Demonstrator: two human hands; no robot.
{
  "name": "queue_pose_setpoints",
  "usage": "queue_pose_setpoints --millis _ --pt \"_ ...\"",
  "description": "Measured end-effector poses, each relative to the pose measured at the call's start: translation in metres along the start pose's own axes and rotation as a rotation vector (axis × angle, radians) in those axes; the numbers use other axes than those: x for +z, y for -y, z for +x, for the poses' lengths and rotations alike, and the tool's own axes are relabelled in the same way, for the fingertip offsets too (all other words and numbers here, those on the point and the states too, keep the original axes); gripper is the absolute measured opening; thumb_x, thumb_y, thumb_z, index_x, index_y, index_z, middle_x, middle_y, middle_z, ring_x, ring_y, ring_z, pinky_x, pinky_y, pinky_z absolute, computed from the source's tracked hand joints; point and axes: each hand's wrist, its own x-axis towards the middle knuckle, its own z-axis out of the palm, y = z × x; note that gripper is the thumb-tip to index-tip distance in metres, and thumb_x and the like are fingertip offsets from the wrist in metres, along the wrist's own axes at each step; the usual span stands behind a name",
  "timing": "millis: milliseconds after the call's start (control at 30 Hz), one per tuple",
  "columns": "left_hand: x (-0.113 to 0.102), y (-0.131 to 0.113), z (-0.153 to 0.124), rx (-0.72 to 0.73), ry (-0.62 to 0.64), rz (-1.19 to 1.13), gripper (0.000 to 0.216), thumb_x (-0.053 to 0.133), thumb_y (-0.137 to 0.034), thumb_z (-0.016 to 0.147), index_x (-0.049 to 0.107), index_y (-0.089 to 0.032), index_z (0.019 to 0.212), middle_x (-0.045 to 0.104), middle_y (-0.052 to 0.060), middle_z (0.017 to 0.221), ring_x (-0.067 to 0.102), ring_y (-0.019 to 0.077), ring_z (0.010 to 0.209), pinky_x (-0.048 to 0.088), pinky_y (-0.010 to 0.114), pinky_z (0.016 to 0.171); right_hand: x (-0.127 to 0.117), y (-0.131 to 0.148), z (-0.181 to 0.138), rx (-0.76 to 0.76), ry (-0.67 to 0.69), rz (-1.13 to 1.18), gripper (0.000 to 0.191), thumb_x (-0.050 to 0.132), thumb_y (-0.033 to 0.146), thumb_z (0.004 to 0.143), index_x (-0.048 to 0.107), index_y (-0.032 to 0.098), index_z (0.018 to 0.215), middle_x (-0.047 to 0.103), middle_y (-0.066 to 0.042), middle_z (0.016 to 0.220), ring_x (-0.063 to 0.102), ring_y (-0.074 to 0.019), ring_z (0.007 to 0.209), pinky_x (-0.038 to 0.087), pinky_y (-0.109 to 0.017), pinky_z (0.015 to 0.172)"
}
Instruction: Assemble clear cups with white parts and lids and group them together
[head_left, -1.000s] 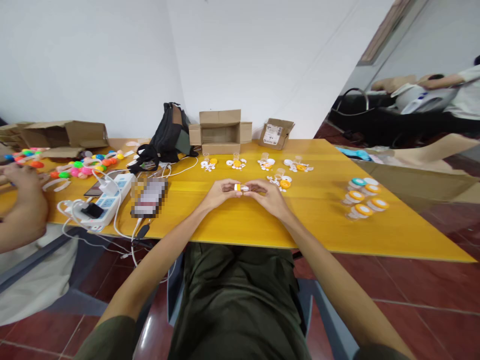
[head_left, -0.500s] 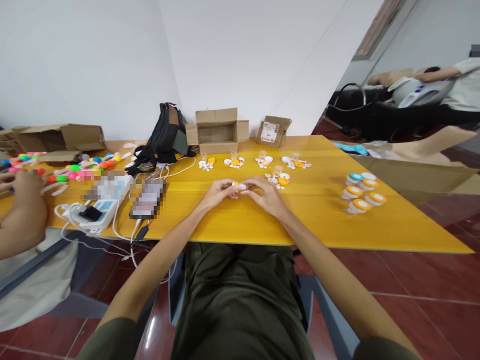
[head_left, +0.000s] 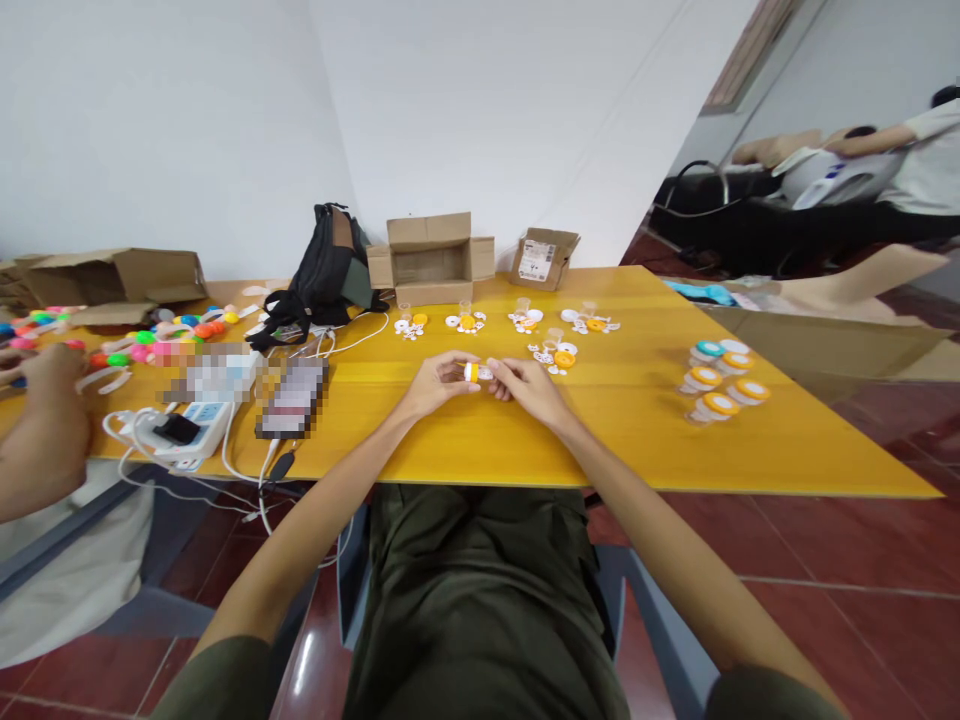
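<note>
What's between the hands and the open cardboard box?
Head view: piles of white and orange parts before the cardboard box; bare table nearer the left hand and right hand, which pinch a small piece.

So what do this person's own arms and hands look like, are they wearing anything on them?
The left hand and the right hand are bare: no gloves, no watch or ring that shows. Both forearms are uncovered too. Short dark olive-green sleeves, the left sleeve and the right sleeve, begin only at the upper arms, at the bottom edge of the picture.
</note>
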Motion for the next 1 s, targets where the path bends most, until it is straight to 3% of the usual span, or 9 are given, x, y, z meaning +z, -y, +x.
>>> queue_pose_setpoints --millis 167,400,633,833,1000 --pt "-0.001 0.001 -0.001 0.05 -0.014 0.011 0.041 0.088 -0.039 0.067 0.076 -0.017 0.1 0.078 0.009 0.102 0.072 0.0233 0.099 0.056 0.038 0.093 0.001 -0.004 0.002 0.04 0.015 0.103 0.069 0.065 0.089 0.066 0.065 0.02 0.068 0.069 -0.003 0.061 0.063 -0.0141 0.052 0.054 -0.027 0.052" --pt "-0.002 0.008 0.003 0.04 -0.051 -0.055 0.057 0.094 -0.032 0.056 0.071 -0.019 0.106 0.074 0.009 0.12 0.07 0.0238 0.109 0.054 0.038 0.098 -0.001 -0.012 0.005 0.079 0.054 0.21 0.064 0.073 0.083 0.064 0.068 0.02 0.075 0.074 -0.004 0.068 0.066 -0.0139 0.056 0.056 -0.026 0.055" --pt "0.001 0.0 0.003 -0.077 -0.055 -0.019 0.058 0.095 -0.031 0.054 0.07 -0.017 0.104 0.076 0.007 0.102 0.071 0.0215 0.096 0.056 0.036 0.091 -0.001 -0.011 0.005 0.055 0.016 0.22 0.062 0.075 0.081 0.064 0.07 0.02 0.078 0.074 -0.004 0.069 0.068 -0.0161 0.059 0.058 -0.029 0.058" --pt "0.002 -0.003 0.002 -0.06 -0.11 0.029 0.042 0.086 -0.048 0.067 0.072 -0.016 0.091 0.074 0.004 0.088 0.065 0.0156 0.078 0.053 0.028 0.073 -0.001 -0.01 0.004 0.029 -0.019 0.188 0.059 0.076 0.077 0.066 0.072 0.021 0.082 0.076 -0.005 0.072 0.07 -0.0176 0.063 0.059 -0.031 0.061" --pt "0.002 -0.004 0.001 -0.027 -0.093 0.001 0.046 0.093 -0.038 0.057 0.073 -0.017 0.093 0.074 0.004 0.091 0.068 0.0176 0.086 0.053 0.03 0.081 -0.002 -0.01 0.004 0.057 -0.002 0.183 0.065 0.072 0.083 0.064 0.072 0.02 0.076 0.075 -0.005 0.069 0.068 -0.016 0.058 0.058 -0.029 0.058"
